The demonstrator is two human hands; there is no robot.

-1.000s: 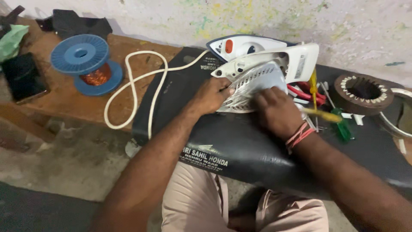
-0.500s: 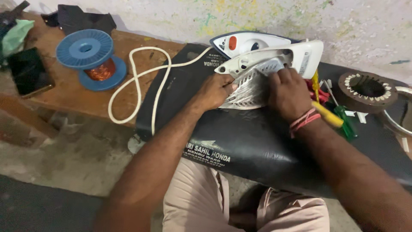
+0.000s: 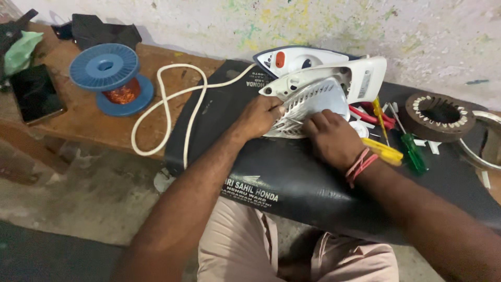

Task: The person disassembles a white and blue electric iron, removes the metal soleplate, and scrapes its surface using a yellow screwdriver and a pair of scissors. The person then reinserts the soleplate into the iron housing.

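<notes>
A white clothes iron (image 3: 334, 83) lies opened up on a black padded seat (image 3: 292, 177) across my lap. Its grey soleplate (image 3: 313, 104), with rows of slots, is tilted up toward me. My left hand (image 3: 259, 116) grips the soleplate's left edge with curled fingers. My right hand (image 3: 331, 138) presses on the soleplate's lower right part, fingers bent over it. A second iron shell (image 3: 292, 58), white and dark blue with an orange button, lies behind. The iron's white cord (image 3: 172, 104) loops left over the wooden bench.
A blue spool of copper wire (image 3: 112, 78) and a dark phone (image 3: 34, 94) lie on the wooden bench (image 3: 78, 120) at left. Screwdrivers, yellow (image 3: 383, 151) and green (image 3: 412, 151), red pliers (image 3: 370, 116) and a round motor stator (image 3: 441, 116) sit at right.
The view has shifted slightly. My right hand slid down and left across the soleplate, and my left hand moved in closer on the plate's left edge.
</notes>
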